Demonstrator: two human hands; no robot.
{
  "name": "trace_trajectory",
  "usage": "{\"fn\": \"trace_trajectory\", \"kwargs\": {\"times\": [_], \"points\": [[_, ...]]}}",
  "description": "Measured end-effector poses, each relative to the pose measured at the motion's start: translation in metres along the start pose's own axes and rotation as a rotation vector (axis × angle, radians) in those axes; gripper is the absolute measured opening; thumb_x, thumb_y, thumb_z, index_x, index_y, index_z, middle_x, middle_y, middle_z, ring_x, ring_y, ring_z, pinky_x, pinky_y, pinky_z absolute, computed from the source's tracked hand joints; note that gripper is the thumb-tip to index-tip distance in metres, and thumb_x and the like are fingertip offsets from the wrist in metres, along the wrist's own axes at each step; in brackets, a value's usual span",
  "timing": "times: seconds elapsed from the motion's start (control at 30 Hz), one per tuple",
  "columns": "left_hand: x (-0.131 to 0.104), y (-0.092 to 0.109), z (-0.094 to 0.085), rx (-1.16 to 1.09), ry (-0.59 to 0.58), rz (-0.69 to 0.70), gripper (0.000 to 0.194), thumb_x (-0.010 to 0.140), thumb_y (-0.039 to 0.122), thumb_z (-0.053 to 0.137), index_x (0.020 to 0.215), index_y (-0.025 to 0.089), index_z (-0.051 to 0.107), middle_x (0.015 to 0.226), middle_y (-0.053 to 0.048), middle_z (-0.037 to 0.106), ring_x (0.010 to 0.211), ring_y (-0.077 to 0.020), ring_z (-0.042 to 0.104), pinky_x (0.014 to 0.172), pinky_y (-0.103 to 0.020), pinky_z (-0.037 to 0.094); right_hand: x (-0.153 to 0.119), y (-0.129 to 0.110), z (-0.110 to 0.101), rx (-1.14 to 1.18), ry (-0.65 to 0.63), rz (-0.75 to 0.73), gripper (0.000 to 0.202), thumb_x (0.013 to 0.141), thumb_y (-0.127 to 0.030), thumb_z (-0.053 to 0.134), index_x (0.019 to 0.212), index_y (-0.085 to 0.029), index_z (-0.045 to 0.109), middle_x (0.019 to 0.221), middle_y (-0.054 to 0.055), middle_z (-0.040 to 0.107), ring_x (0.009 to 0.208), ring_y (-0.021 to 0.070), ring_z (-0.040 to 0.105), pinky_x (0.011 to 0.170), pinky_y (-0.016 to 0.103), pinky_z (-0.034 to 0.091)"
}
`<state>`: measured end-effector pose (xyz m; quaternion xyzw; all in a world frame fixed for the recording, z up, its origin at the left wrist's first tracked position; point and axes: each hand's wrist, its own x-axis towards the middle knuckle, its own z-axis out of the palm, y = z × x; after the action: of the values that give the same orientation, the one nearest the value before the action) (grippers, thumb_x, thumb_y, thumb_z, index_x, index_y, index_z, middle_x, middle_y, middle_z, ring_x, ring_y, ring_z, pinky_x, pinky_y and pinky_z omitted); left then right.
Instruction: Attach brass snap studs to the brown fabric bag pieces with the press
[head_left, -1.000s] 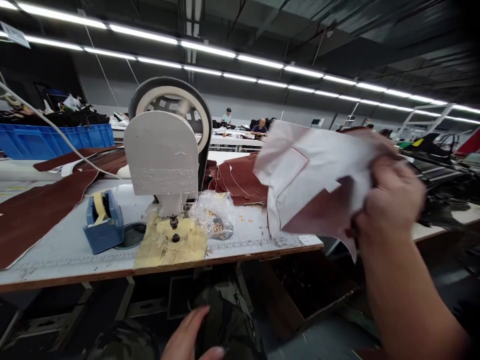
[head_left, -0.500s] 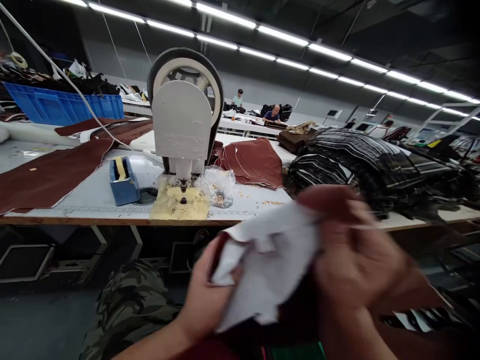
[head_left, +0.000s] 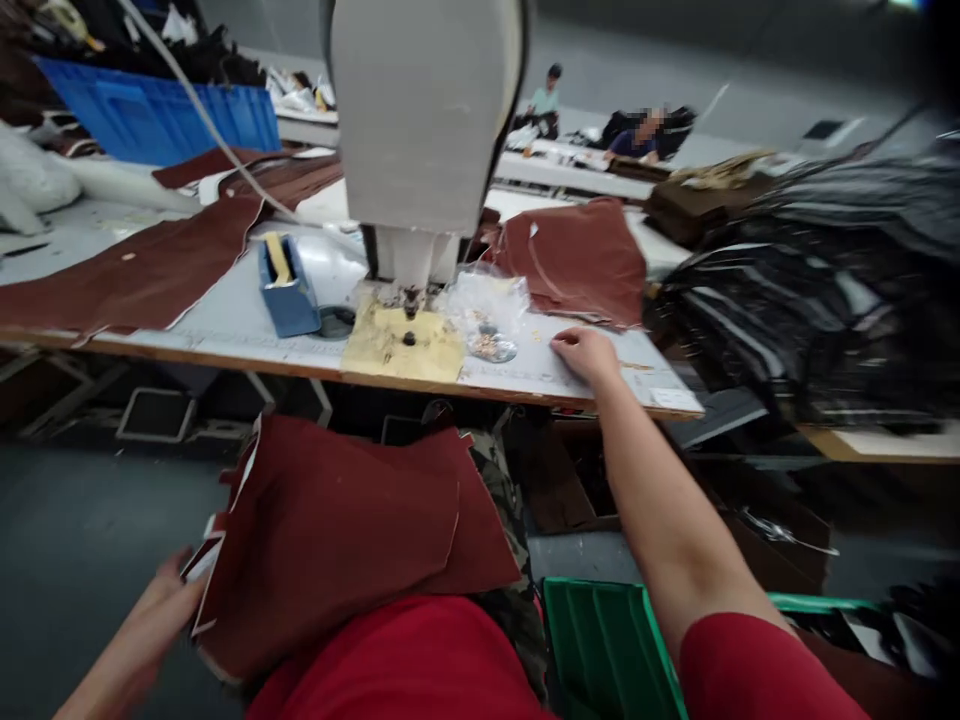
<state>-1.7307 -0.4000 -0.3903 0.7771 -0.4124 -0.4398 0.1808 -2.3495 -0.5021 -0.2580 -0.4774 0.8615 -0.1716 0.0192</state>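
Dark red fabric with white-backed edges lies across the lap. At its lower left edge my left hand grips the cloth, fingers closed on it. My right hand rests on the tabletop right of the sewing machine, its fingers pinched together at the surface; whatever is between them is too small to make out. Left of that hand is a clear plastic bag with small gold-coloured pieces. Yellow tape covers the plate under the machine's needle area.
A blue tape dispenser stands left of the machine. More red fabric lies behind my right hand. Dark striped fabric is piled at the right. A green crate sits below the table. Two people work in the background.
The fabric held up by both hands now lies on the lap. My right hand has let go of it and reached to the tabletop; my left hand moved down and left. The view has tilted down.
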Motion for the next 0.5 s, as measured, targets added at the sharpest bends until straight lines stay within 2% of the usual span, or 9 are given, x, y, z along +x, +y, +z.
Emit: {"fn": "trace_trajectory", "kwargs": {"times": [0.03,0.07,0.13,0.17,0.23,0.3,0.33,0.43,0.5], "points": [[-0.002,0.009,-0.006,0.202,0.072,0.097,0.099,0.074,0.05,0.07,0.152,0.006,0.026,0.13,-0.024,0.064,0.117,-0.0453,0.062,0.087,-0.052,0.057,0.005,0.001,0.002,-0.016,-0.014,-0.004,0.028,0.088,-0.03,0.063,0.109,-0.016,0.075,0.106,0.012,0.075,0.091,0.0207,0.064,0.08,0.029,0.043],[-0.004,0.022,-0.01,0.416,0.18,0.264,0.099,0.081,0.05,0.063,0.154,0.002,0.017,0.142,-0.029,0.052,0.128,-0.0482,0.053,0.097,-0.057,0.051,0.01,0.001,0.005,-0.033,-0.023,-0.01,0.027,0.087,-0.03,0.064,0.107,-0.016,0.076,0.102,0.011,0.075,0.084,0.0187,0.063,0.075,0.029,0.042],[-0.007,0.053,-0.01,0.741,0.362,0.618,0.068,0.093,0.038,0.045,0.151,0.005,0.029,0.15,-0.026,0.044,0.137,-0.0458,0.043,0.107,-0.057,0.04,0.018,0.002,0.01,-0.078,-0.042,-0.028,0.025,0.086,-0.031,0.066,0.103,-0.015,0.077,0.095,0.012,0.075,0.07,0.0151,0.056,0.069,0.03,0.038],[-0.007,0.069,-0.006,0.847,0.336,0.75,0.055,0.095,0.031,0.039,0.145,0.009,0.041,0.146,-0.023,0.05,0.134,-0.0418,0.046,0.108,-0.053,0.039,0.022,0.002,0.013,-0.097,-0.047,-0.03,0.026,0.086,-0.031,0.066,0.101,-0.014,0.077,0.094,0.013,0.075,0.065,0.0141,0.051,0.067,0.031,0.036],[-0.003,0.1,0.012,0.98,0.159,0.883,0.042,0.095,0.023,0.037,0.13,0.012,0.057,0.13,-0.018,0.064,0.118,-0.0347,0.058,0.1,-0.046,0.044,0.026,0.003,0.017,-0.132,-0.037,-0.002,0.027,0.086,-0.033,0.067,0.099,-0.012,0.077,0.094,0.017,0.074,0.058,0.0132,0.041,0.064,0.034,0.033],[0.008,0.126,0.036,1.078,-0.111,0.969,0.035,0.093,0.017,0.04,0.115,0.012,0.066,0.117,-0.018,0.069,0.109,-0.0316,0.06,0.094,-0.043,0.044,0.025,0.002,0.02,-0.159,0.001,0.035,0.029,0.085,-0.037,0.069,0.098,-0.012,0.078,0.091,0.019,0.074,0.055,0.0131,0.035,0.062,0.036,0.031],[0.015,0.137,0.049,1.093,-0.182,0.997,0.031,0.092,0.016,0.043,0.108,0.012,0.069,0.113,-0.018,0.07,0.109,-0.0316,0.06,0.095,-0.044,0.042,0.024,0.002,0.022,-0.165,0.02,0.05,0.029,0.084,-0.038,0.07,0.098,-0.013,0.078,0.09,0.019,0.074,0.054,0.0131,0.034,0.062,0.036,0.031],[0.048,0.156,0.08,1.101,-0.365,1.064,0.024,0.085,0.016,0.056,0.105,0.014,0.07,0.115,-0.015,0.07,0.114,-0.0292,0.057,0.1,-0.041,0.037,0.019,0.002,0.027,-0.173,0.053,0.081,0.03,0.086,-0.04,0.069,0.099,-0.015,0.078,0.091,0.018,0.074,0.054,0.0128,0.03,0.062,0.036,0.03],[0.073,0.16,0.092,1.098,-0.481,1.069,0.03,0.079,0.019,0.066,0.109,0.018,0.07,0.119,-0.011,0.069,0.114,-0.0261,0.057,0.097,-0.035,0.038,0.016,0.004,0.032,-0.191,0.09,0.109,0.032,0.087,-0.043,0.067,0.101,-0.017,0.078,0.094,0.018,0.074,0.053,0.0125,0.024,0.062,0.037,0.029]]}}
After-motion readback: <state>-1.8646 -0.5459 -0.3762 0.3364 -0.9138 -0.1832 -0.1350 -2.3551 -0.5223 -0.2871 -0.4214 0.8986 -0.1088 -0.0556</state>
